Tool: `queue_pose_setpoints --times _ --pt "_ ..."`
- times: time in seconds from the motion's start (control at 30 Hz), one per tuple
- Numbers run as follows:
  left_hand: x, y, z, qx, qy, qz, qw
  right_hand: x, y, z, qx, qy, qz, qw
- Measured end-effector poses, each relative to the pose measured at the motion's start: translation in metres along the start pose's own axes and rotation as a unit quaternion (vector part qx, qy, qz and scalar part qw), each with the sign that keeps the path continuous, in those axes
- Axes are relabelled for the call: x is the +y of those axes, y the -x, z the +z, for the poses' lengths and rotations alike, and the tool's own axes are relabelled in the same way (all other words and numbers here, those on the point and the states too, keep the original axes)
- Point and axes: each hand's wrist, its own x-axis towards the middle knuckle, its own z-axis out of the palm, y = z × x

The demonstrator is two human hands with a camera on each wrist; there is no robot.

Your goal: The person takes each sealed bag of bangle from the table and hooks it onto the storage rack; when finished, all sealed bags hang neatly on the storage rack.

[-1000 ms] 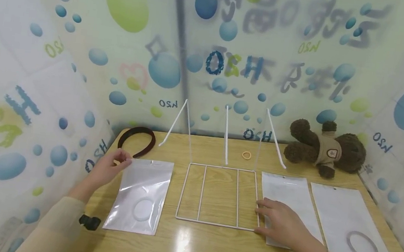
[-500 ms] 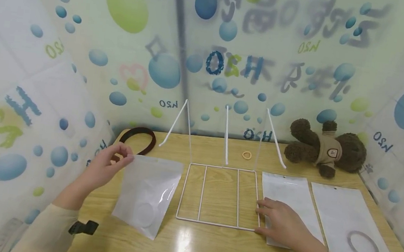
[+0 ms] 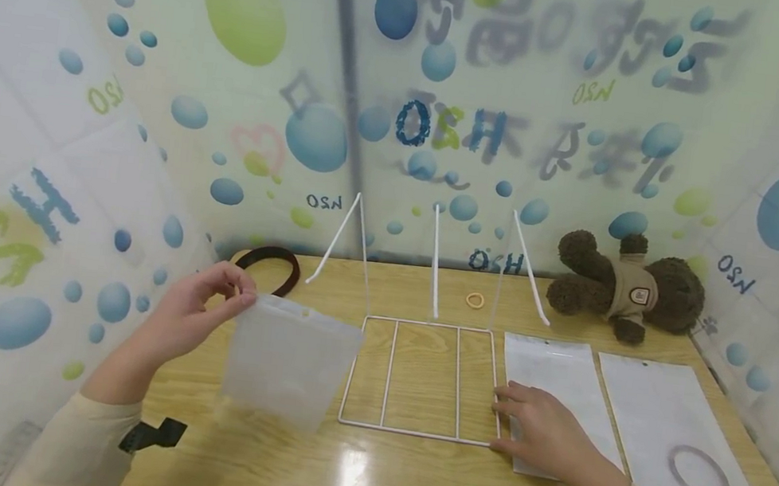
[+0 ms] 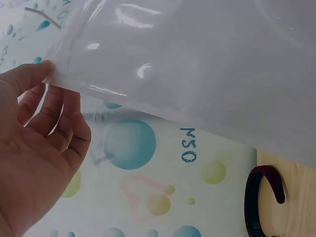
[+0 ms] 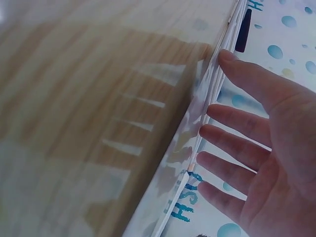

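Observation:
My left hand [image 3: 183, 312] pinches the top left corner of a translucent white plastic bag [image 3: 293, 360] with a hang hole. It hangs tilted above the table, left of a white wire display rack [image 3: 411, 432]. In the left wrist view, thumb and fingertips hold the bag's edge [image 4: 173, 59], and part of a round shape shows at its upper right. My right hand [image 3: 551, 438] touches the rack's right base rail with its fingertips and thumb. Its fingers look nearly straight in the right wrist view. Three bare prongs slope forward from the rack's uprights.
Two more white bags [image 3: 558, 374] lie flat at the right; the outer one [image 3: 673, 412] shows a ring inside. A dark headband [image 3: 287, 279] lies behind my left hand. A small orange ring [image 3: 474, 301] and a brown teddy bear [image 3: 632, 291] are along the back.
My left hand has lifted the bag off the table and moved slightly left; the bag now hangs tilted, its top right corner further right. The right hand and rack have not moved.

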Motion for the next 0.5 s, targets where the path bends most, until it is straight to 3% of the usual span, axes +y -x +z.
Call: queue_pose_setpoints --times 0.1,0.27,0.37,0.5 --pt "0.005 -0.004 -0.002 0.002 0.049 0.048 0.9976 0.000 0.000 0.000 0.008 0.003 -0.004 1.0000" --pt "0.016 -0.013 -0.004 0.030 0.134 0.126 0.9825 -0.001 -0.001 -0.001 0.016 0.007 -0.009 0.9998" --pt "0.022 -0.019 -0.006 0.048 0.164 0.152 0.9736 -0.002 -0.001 -0.001 0.016 0.012 -0.007 0.9998" --pt "0.030 -0.026 -0.008 0.053 0.184 0.165 0.9677 -0.002 0.000 0.000 0.020 0.014 -0.008 0.9997"
